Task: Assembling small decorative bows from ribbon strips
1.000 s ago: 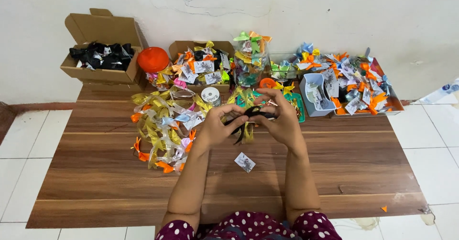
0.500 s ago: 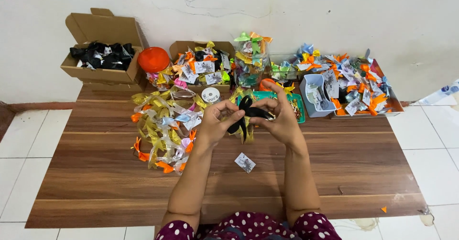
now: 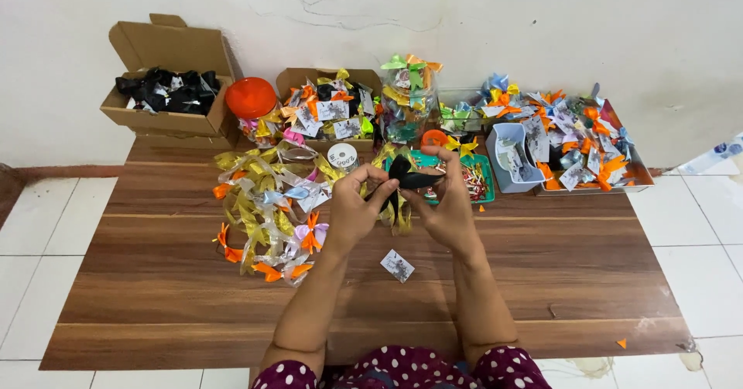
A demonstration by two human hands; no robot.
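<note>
Head view: cardboard box [image 3: 166, 118] holds what look like black bows [image 3: 166, 91].

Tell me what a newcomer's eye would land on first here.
First, the two hands: the left hand and right hand pinch a black ribbon bow above the middle of the wooden table. Next, the heap of gold and orange ribbon bows left of the hands, and the cardboard box of black bows at the far left corner.

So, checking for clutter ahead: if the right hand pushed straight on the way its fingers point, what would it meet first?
Past the black ribbon bow that the right hand pinches, probably the teal tray beyond, though depth is unclear.
</note>
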